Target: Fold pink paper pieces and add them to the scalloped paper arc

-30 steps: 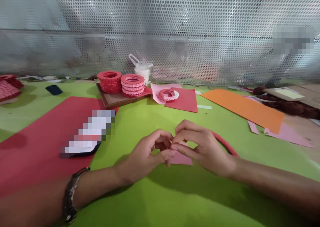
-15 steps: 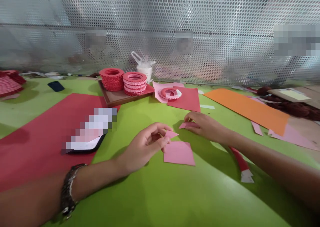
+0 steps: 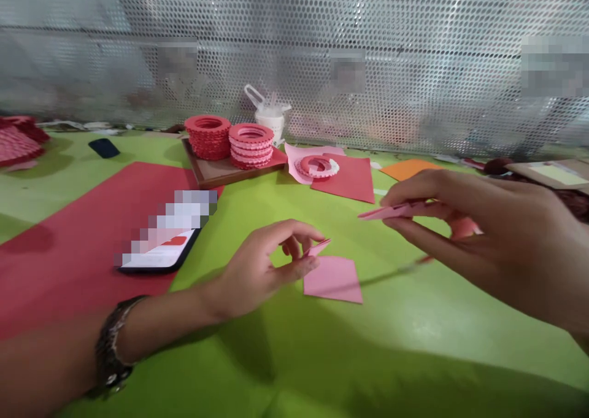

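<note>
My left hand [image 3: 269,264] rests on the green table and pinches a small folded pink paper piece [image 3: 317,247] between thumb and fingers. Just to its right a flat pink paper square [image 3: 333,279] lies on the table. My right hand [image 3: 478,228] is raised above the table at the right, close to the camera, and holds another folded pink paper piece [image 3: 391,211] between thumb and fingertips, its point toward the left. Something red shows behind this hand, mostly hidden.
A phone [image 3: 159,255] lies on a large red sheet [image 3: 78,234] at the left. A wooden tray [image 3: 221,172] holds two stacks of red and pink paper rings [image 3: 251,145]. Further back are a ring on red paper [image 3: 350,175], an orange sheet [image 3: 405,168] and a perforated metal screen [image 3: 414,68].
My hands, joined at first over the pink square, came apart. The right hand reached forward, picked up a pink piece from the table and lifted it toward the camera. The left hand kept its piece.
</note>
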Demonstrator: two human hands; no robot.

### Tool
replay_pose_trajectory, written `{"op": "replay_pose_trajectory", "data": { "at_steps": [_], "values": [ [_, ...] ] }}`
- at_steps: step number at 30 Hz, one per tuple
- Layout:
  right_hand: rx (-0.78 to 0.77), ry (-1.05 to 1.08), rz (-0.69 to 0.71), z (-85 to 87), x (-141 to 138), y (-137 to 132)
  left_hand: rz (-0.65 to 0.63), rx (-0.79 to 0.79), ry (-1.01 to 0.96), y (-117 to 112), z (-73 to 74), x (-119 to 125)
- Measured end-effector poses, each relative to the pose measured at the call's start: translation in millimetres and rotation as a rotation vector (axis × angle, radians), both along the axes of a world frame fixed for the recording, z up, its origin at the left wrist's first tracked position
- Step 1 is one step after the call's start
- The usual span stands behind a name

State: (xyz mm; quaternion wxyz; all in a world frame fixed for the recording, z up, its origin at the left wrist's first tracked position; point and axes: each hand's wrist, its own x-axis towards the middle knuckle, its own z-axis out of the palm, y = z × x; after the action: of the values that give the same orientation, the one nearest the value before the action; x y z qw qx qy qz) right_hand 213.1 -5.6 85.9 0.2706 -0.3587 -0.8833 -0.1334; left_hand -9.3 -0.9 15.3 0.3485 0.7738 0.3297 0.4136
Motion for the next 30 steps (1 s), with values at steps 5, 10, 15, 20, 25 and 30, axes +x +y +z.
{"op": "replay_pose_trajectory", "data": {
  "at_steps": [5, 10, 15, 20, 25, 30],
  "values": [
    [0.159, -0.125, 0.024, 2.2, -3, -15, -0.038, 0.058, 0.016, -2, 4.9, -2],
    [0.181, -0.23, 0.148, -0.9, -8, -13, -0.023, 0.116, 0.006, -3, 12.0, -4],
    [0.096, -0.215, 0.221, -9.1, -11, -8, 0.007, 0.096, -0.013, -4, 15.0, -4],
    [0.109, -0.189, 0.215, -10.7, -13, -11, 0.029, 0.011, -0.077, -9, 12.1, -5],
    [0.102, -0.185, 0.218, -9.1, -15, -14, 0.033, -0.122, -0.161, -13, 12.0, -3],
    [0.108, -0.182, 0.223, -9.3, -15, -15, 0.006, -0.168, -0.187, -16, 14.2, -2]
  ]
}}
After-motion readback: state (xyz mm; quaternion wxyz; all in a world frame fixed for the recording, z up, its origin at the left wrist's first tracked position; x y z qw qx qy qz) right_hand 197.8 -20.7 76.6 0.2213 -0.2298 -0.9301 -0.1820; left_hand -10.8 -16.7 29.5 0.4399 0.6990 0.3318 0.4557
